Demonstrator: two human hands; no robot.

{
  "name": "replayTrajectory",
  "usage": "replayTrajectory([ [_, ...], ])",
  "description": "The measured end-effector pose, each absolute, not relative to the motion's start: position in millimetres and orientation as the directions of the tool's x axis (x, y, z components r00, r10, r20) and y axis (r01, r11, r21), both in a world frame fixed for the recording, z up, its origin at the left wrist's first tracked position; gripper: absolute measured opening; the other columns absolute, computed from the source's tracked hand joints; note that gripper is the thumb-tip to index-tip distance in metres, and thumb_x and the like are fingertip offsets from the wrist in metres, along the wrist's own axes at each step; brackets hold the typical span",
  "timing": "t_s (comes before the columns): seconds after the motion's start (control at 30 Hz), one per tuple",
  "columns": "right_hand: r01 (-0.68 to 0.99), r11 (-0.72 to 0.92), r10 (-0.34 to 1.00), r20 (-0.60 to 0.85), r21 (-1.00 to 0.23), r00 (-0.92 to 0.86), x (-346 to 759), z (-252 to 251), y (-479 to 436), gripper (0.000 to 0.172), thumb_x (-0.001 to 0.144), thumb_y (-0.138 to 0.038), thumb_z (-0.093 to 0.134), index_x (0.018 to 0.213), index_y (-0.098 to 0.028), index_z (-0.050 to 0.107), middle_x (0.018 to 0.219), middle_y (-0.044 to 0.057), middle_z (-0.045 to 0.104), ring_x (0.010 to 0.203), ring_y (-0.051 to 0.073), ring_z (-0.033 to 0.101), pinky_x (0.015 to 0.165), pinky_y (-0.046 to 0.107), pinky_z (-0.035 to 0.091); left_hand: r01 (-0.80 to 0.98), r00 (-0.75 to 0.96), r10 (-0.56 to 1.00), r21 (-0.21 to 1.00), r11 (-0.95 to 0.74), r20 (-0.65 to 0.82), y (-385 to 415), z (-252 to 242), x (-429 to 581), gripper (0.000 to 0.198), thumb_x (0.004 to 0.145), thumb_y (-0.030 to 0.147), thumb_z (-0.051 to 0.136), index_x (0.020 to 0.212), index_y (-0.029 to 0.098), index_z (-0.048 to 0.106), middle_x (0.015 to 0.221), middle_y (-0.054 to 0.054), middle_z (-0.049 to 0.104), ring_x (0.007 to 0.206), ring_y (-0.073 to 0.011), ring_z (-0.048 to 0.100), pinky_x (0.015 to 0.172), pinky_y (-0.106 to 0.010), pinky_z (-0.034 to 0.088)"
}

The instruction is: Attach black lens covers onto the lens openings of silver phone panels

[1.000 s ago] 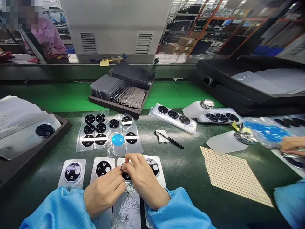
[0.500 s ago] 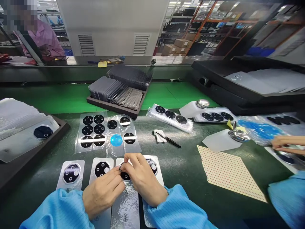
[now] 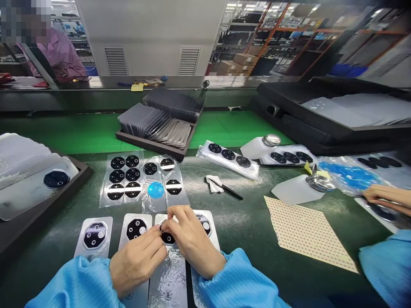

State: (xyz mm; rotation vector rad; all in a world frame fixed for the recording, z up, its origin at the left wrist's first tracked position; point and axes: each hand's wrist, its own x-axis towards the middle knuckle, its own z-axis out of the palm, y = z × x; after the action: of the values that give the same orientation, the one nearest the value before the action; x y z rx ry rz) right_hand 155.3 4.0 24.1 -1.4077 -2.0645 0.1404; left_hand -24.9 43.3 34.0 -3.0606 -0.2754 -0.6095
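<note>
Four pale phone back covers lie in a row before me, each with a black octagonal camera-ring sticker at its top. Both my hands meet over the third back cover (image 3: 168,273). My left hand (image 3: 138,261) is closed, its fingertips pressed at the left edge of the black octagonal sticker (image 3: 168,238). From the right, my right hand (image 3: 189,241) pinches at the upper edge of the same sticker, hiding part of it. Beside them are the first back cover (image 3: 107,229), the second back cover (image 3: 126,219) and the fourth back cover (image 3: 210,220), partly under my right wrist.
Behind the row lie clear sheets (image 3: 104,188) of black stickers. A black pen-like tool (image 3: 233,192) rests on a white wipe (image 3: 214,184). White pump bottles (image 3: 295,190), a dotted yellow sheet (image 3: 308,231) and a co-worker's hand (image 3: 388,194) are to the right. Racks (image 3: 157,128) hold more panels.
The view has shifted very slightly. Both my hands stay at the same sticker with almost the same finger positions. At the right, the co-worker's hand has moved a little.
</note>
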Motion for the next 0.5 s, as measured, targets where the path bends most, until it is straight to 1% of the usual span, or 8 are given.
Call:
replayTrajectory([
  [0.13,0.822,0.430,0.865,0.431,-0.373,-0.257,155.8,25.1,4.3,0.014,0.094,-0.008,0.050,0.087,-0.016,0.060,0.099,0.009,0.058,0.088,0.021,0.047,0.074,0.033,0.046,0.172,0.912,0.165,0.014,-0.985,0.375,43.6,33.7,-25.3,0.024,0.094,0.002,0.040,0.081,0.010,0.058,0.080,-0.005,0.061,0.085,-0.0172,0.067,0.104,-0.041,0.052],
  [0.2,0.815,0.438,0.864,0.430,-0.379,-0.264,155.9,26.0,4.4,0.014,0.093,-0.007,0.052,0.086,-0.015,0.060,0.099,0.009,0.058,0.088,0.021,0.047,0.073,0.032,0.046,0.182,0.911,0.173,0.012,-0.983,0.374,43.0,32.8,-26.2,0.022,0.093,0.001,0.042,0.082,0.010,0.058,0.079,-0.005,0.061,0.085,-0.0175,0.066,0.104,-0.042,0.052],
  [0.3,0.806,0.427,0.862,0.455,-0.411,-0.224,155.5,25.9,4.6,0.016,0.094,-0.006,0.050,0.085,-0.015,0.060,0.099,0.009,0.057,0.089,0.021,0.046,0.074,0.032,0.045,0.179,0.909,0.169,0.009,-0.984,0.381,42.0,32.0,-27.0,0.020,0.092,0.001,0.043,0.082,0.009,0.058,0.078,-0.005,0.061,0.084,-0.0174,0.066,0.104,-0.041,0.052],
  [0.4,0.811,0.453,0.850,0.455,-0.371,-0.266,155.6,25.0,6.1,0.019,0.094,-0.006,0.047,0.085,-0.014,0.061,0.098,0.011,0.057,0.087,0.021,0.046,0.072,0.034,0.044,0.173,0.910,0.161,0.003,-0.985,0.382,41.9,32.4,-26.8,0.020,0.093,0.001,0.043,0.082,0.010,0.058,0.079,-0.005,0.061,0.084,-0.0178,0.066,0.103,-0.043,0.052],
  [0.43,0.800,0.466,0.846,0.455,-0.378,-0.278,156.5,25.3,6.9,0.020,0.094,-0.007,0.047,0.085,-0.015,0.062,0.098,0.010,0.058,0.086,0.021,0.046,0.071,0.034,0.044,0.176,0.910,0.163,0.001,-0.984,0.381,42.1,32.7,-26.7,0.021,0.093,0.001,0.043,0.081,0.010,0.058,0.079,-0.005,0.061,0.083,-0.0174,0.066,0.104,-0.043,0.052],
  [0.47,0.778,0.471,0.847,0.459,-0.416,-0.267,157.9,26.2,7.9,0.020,0.095,-0.008,0.047,0.085,-0.015,0.063,0.096,0.010,0.058,0.085,0.021,0.047,0.071,0.033,0.044,0.180,0.909,0.165,-0.002,-0.984,0.383,42.4,32.9,-26.7,0.022,0.093,0.001,0.042,0.081,0.010,0.058,0.078,-0.005,0.061,0.083,-0.0168,0.067,0.104,-0.042,0.052],
  [0.5,0.744,0.460,0.855,0.467,-0.485,-0.225,160.0,27.7,8.9,0.020,0.095,-0.010,0.048,0.085,-0.017,0.065,0.095,0.009,0.057,0.086,0.021,0.048,0.072,0.033,0.045,0.184,0.907,0.167,-0.006,-0.983,0.387,42.7,33.1,-26.9,0.023,0.093,0.000,0.041,0.082,0.010,0.058,0.079,-0.004,0.061,0.084,-0.0164,0.067,0.105,-0.041,0.052],
])
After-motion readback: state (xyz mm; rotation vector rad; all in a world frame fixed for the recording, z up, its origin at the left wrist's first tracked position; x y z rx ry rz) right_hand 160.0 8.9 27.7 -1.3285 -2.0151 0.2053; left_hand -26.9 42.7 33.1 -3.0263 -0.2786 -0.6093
